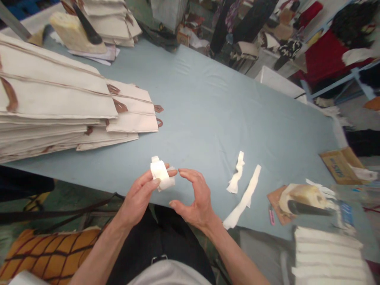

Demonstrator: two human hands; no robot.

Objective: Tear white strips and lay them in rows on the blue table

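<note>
A small bundle of white strips (160, 171) is in my left hand (138, 198), pinched between thumb and fingers over the table's front edge. The strips look wrapped or folded around the fingers. Just to the right, my right hand (194, 196) is curved with thumb and fingers well apart, holding nothing. Its fingertips come close to the left fingertips. Farther right on the blue-grey table (202, 130) lie a short crinkled white strip (237, 173) and a longer white strip (245, 198) that reaches the near edge.
Stacked cream fabric panels (53, 91) with brown tabs cover the table's left. A tub with a black-handled brush (305, 202), a pink cutter (271, 215) and a cardboard box (341, 166) are at the right. Another brush (86, 27) stands at the back left. Folded white cloth (328, 253) sits front right.
</note>
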